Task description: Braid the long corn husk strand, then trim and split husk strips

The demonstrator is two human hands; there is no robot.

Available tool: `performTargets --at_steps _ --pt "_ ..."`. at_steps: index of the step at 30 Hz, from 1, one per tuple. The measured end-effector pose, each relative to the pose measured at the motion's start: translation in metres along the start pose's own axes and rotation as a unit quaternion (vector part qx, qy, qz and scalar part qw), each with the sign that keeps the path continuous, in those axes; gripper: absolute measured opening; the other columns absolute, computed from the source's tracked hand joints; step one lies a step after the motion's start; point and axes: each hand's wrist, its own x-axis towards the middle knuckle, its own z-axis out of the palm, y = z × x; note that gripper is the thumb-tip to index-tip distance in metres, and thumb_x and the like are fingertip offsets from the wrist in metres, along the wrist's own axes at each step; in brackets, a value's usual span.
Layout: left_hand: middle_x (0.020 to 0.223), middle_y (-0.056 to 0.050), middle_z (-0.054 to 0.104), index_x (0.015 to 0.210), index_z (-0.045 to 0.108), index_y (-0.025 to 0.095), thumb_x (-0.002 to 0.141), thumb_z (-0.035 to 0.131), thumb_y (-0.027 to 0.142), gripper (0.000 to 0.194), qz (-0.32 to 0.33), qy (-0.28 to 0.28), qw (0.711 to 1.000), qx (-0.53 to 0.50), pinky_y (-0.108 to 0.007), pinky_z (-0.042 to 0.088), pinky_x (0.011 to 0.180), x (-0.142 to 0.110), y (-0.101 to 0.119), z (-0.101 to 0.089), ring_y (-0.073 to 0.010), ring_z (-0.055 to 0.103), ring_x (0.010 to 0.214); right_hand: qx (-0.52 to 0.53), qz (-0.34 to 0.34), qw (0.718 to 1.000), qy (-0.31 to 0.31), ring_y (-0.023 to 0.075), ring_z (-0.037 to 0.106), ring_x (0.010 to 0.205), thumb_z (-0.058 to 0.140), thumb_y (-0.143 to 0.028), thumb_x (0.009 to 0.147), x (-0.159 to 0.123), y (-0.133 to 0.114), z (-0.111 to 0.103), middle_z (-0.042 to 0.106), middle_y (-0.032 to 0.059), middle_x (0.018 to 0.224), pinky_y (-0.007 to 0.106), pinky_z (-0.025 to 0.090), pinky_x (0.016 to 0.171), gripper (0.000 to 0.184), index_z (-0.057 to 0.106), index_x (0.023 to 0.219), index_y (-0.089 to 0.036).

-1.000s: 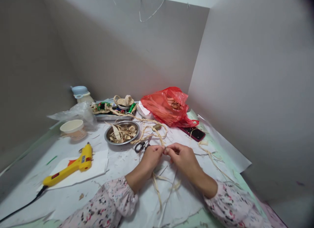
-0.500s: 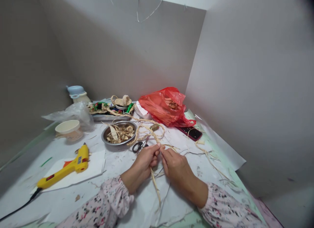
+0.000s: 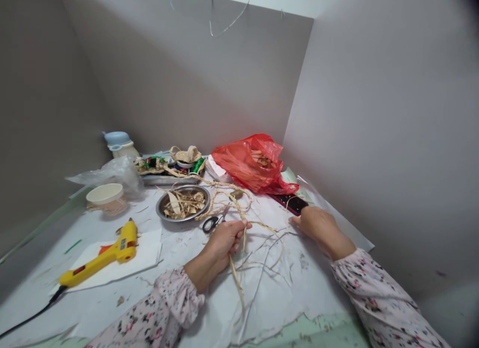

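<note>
My left hand (image 3: pixel 226 239) pinches the working end of a straw braid (image 3: pixel 239 208) between thumb and fingertips. Loose straw strands (image 3: pixel 236 283) hang below that hand, and others curve out to its right. The finished length of braid loops back across the table toward the tray. Over at the right, my right hand (image 3: pixel 324 228) is lowered to the tabletop beside a phone (image 3: pixel 292 202), fingers drawn together; whatever they grip is hidden. Black-handled scissors (image 3: pixel 215 222) lie just behind my left hand, next to a metal bowl (image 3: pixel 160 214) of straw scraps.
A yellow glue gun (image 3: pixel 108 255) rests on white paper at the left, its cord trailing off. Farther back are a paper cup (image 3: pixel 107 200), a clear plastic bag (image 3: pixel 119 175), a lidded bottle (image 3: pixel 121 144), a tray (image 3: pixel 168 180) of craft supplies and a red bag (image 3: pixel 243 161).
My right hand has let go of the braid end and moved right, down beside the phone, covering where straw strands lay. My left hand keeps its pinch in about the same place.
</note>
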Motion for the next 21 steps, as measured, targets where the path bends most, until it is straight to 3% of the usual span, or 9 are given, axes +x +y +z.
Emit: performTargets --at_steps 4,7,9,12,18,21 --pt "0.051 0.010 0.034 0.085 0.063 0.009 0.067 0.069 0.039 0.036 -0.008 -0.017 1.000 0.014 -0.020 0.007 0.039 -0.001 0.001 0.002 -0.0022 0.018 0.039 0.017 -0.005 1.000 -0.023 0.0275 0.068 0.080 0.054 -0.023 0.080 0.007 0.003 0.007 0.071 0.0209 0.089 0.030 0.041 0.060 0.023 0.072 0.084 -0.010" --pt "0.051 0.010 0.033 0.085 0.064 0.009 0.067 0.067 0.035 0.032 -0.009 -0.017 0.999 0.027 -0.020 0.006 0.039 -0.003 0.001 0.004 -0.0021 0.017 0.040 0.110 -0.086 0.990 0.009 0.0206 0.064 0.072 0.049 -0.023 0.082 0.001 -0.003 -0.006 0.070 0.0120 0.079 0.027 0.040 0.060 0.022 0.069 0.078 -0.015" --pt "0.051 0.010 0.033 0.085 0.064 0.009 0.067 0.066 0.034 0.031 -0.007 -0.016 0.999 0.031 -0.020 0.006 0.039 -0.004 0.002 0.005 -0.0022 0.018 0.040 0.258 -0.184 0.948 0.023 0.0156 0.059 0.064 0.051 -0.026 0.082 -0.010 -0.013 -0.015 0.068 0.0051 0.074 0.024 0.039 0.058 0.017 0.065 0.081 -0.017" --pt "0.051 0.010 0.032 0.082 0.064 0.009 0.065 0.066 0.034 0.030 0.003 -0.018 1.000 0.025 -0.019 0.007 0.039 -0.005 0.002 0.007 -0.0023 0.018 0.041 0.432 -0.228 0.871 -0.052 0.0114 0.051 0.051 0.052 -0.026 0.080 -0.032 -0.036 -0.020 0.064 -0.0010 0.066 0.022 0.036 0.050 0.022 0.062 0.097 -0.017" --pt "0.051 0.010 0.034 0.074 0.059 0.013 0.064 0.068 0.036 0.027 0.018 -0.023 1.000 0.010 -0.019 0.008 0.038 -0.004 0.002 0.006 -0.0017 0.018 0.040 0.527 -0.219 0.813 -0.115 0.0106 0.050 0.053 0.049 -0.014 0.076 -0.053 -0.067 -0.005 0.060 -0.0038 0.063 0.022 0.039 0.053 0.046 0.053 0.122 -0.014" --pt "0.051 0.009 0.033 0.069 0.055 0.014 0.065 0.069 0.038 0.028 0.016 -0.037 0.999 -0.002 -0.018 0.007 0.038 -0.002 0.001 0.005 -0.0012 0.017 0.040 0.601 -0.197 0.764 -0.127 0.0098 0.046 0.050 0.049 -0.017 0.075 -0.054 -0.073 -0.001 0.056 -0.0054 0.063 0.022 0.039 0.051 0.050 0.049 0.125 -0.014"
